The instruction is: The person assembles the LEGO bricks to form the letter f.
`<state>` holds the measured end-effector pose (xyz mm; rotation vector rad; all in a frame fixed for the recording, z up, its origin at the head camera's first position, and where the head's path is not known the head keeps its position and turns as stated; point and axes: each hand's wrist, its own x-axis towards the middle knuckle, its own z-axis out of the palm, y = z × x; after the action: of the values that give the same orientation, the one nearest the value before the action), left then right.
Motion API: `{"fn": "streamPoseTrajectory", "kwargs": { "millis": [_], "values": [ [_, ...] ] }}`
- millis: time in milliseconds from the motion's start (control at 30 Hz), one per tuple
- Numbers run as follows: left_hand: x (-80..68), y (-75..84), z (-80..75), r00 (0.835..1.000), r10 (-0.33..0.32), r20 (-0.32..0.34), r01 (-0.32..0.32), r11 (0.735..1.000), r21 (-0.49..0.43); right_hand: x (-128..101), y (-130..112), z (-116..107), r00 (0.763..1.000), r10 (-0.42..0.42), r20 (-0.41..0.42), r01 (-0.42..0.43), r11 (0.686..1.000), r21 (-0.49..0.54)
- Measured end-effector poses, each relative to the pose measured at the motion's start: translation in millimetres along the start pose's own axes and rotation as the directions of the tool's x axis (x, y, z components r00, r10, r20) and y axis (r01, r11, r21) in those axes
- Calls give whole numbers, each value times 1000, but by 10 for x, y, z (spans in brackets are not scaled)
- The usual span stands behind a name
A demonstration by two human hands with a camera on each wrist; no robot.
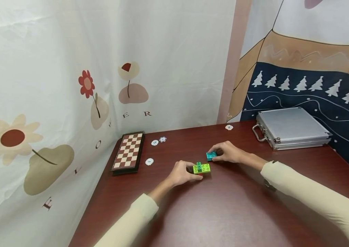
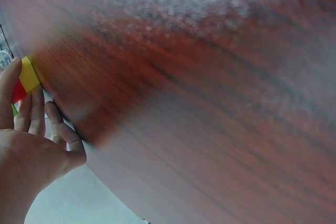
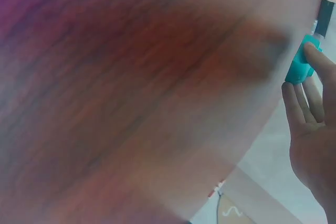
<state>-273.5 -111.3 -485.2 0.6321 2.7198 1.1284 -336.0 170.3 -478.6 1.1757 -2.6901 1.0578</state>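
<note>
Even, bright illumination is provided in the head view; a soft sheen is seen on the table [image 1: 224, 212]. Both wrist views are heavily blurred, with the wood grain smeared.

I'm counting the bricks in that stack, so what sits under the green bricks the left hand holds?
Under the green bricks, the left wrist view shows a yellow brick and a red brick, gripped by the left hand. Fingers cover the rest.

Chip [image 1: 149, 161] markings too small; wrist-view tabletop [image 2: 210, 103] blurred.
</note>
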Motion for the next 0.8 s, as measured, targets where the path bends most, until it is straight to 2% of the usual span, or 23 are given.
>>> {"fn": "streamPoseTrajectory", "kwargs": {
  "millis": [333,800],
  "values": [
    [-9,-8,1,1000,27,-3,-27,1000,-6,-31,-282,-182,999,-31,-15,32,995,94],
    [6,-13,-2,999,54,-6,-54,999,-4,-5,-613,-226,995,-104,9,101,982,161]
  ]
}}
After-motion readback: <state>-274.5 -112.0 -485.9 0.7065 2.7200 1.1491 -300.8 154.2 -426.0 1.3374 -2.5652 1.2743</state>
